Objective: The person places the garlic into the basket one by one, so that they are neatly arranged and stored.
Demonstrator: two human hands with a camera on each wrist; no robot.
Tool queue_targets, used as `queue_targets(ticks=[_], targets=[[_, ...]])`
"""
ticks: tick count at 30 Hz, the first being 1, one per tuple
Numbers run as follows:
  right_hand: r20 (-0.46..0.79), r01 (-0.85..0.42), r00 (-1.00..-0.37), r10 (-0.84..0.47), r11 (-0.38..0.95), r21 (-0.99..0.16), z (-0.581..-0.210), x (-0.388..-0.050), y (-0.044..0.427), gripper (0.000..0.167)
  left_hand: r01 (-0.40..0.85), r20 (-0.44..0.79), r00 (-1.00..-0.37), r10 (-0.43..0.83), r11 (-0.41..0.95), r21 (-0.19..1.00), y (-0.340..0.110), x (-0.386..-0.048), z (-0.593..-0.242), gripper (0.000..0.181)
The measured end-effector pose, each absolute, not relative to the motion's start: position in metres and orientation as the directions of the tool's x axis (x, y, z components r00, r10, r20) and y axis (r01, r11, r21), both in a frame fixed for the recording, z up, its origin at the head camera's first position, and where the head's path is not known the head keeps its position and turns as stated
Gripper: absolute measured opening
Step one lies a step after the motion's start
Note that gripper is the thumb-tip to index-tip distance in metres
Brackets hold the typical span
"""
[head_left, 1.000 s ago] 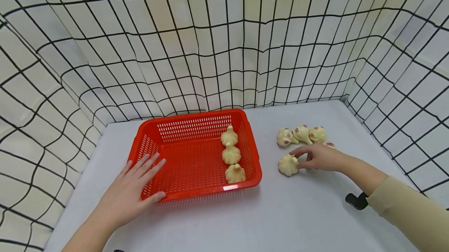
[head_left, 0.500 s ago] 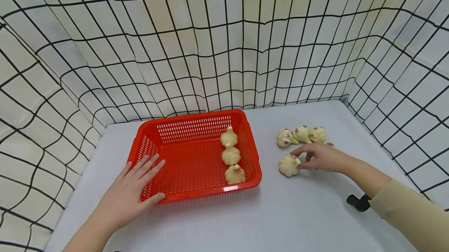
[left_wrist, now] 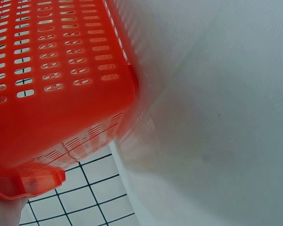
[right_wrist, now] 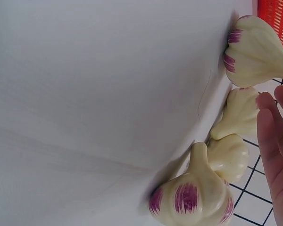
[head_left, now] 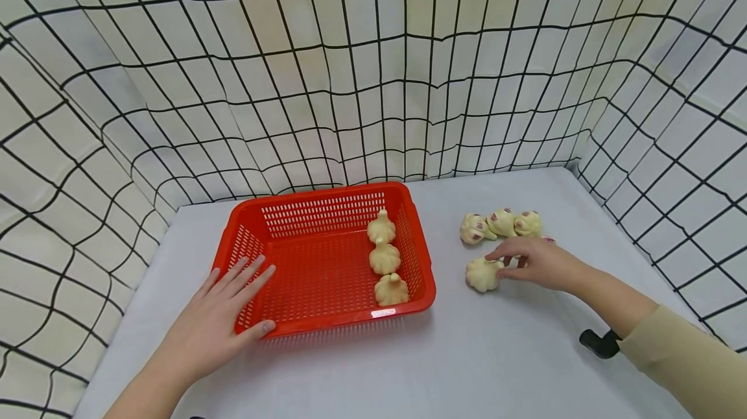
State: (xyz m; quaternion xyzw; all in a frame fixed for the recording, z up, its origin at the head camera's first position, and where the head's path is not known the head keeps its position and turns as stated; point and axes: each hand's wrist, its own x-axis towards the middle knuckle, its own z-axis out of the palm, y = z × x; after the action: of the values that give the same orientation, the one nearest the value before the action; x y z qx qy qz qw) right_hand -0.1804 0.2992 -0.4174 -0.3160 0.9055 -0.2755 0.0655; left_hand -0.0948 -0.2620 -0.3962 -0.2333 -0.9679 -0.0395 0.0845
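Note:
My right hand [head_left: 539, 263], thumb and fingers bent, pinches a cream garlic bulb [head_left: 482, 275] by its stem end on the white table. In the right wrist view, that bulb [right_wrist: 252, 52] shows purple streaks on its underside and stays at the tabletop; my fingers [right_wrist: 273, 141] are beside it, the thumb out of sight. My left hand [head_left: 216, 315] lies spread over the near left corner of a red plastic basket [head_left: 350, 323], fingers straight. Three garlic bulbs [head_left: 384, 258] line the basket's right side. The left wrist view shows mostly the basket's perforated wall [left_wrist: 61, 103].
Behind my right hand lies a row of several garlic bulbs [head_left: 502, 223] with purple marks, one partly hidden by the hand. Black netting [head_left: 362, 82] over white cloth encloses the table [head_left: 443, 367] at the back and both sides. A black piece [head_left: 601, 344] sits at my right wrist.
My right hand has shifted slightly to the right, and the garlic bulb has shifted a little with it. The left hand and basket look the same.

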Motion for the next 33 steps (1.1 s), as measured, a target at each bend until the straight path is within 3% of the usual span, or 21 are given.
queue_targets(ticks=[9,33], targets=[[0.071,-0.551,-0.797,-0.600,0.672,-0.495,-0.414,-0.180,0.297,0.024,0.440,0.150,-0.890,0.430,0.897,0.046,-0.260,-0.094,-0.393,0.085],[0.062,-0.532,-0.819,-0.571,0.714,-0.456,-0.406,-0.185,0.285,0.029,0.435,0.137,-0.895,0.425,0.899,0.050,-0.260,-0.094,-0.394,0.085]])
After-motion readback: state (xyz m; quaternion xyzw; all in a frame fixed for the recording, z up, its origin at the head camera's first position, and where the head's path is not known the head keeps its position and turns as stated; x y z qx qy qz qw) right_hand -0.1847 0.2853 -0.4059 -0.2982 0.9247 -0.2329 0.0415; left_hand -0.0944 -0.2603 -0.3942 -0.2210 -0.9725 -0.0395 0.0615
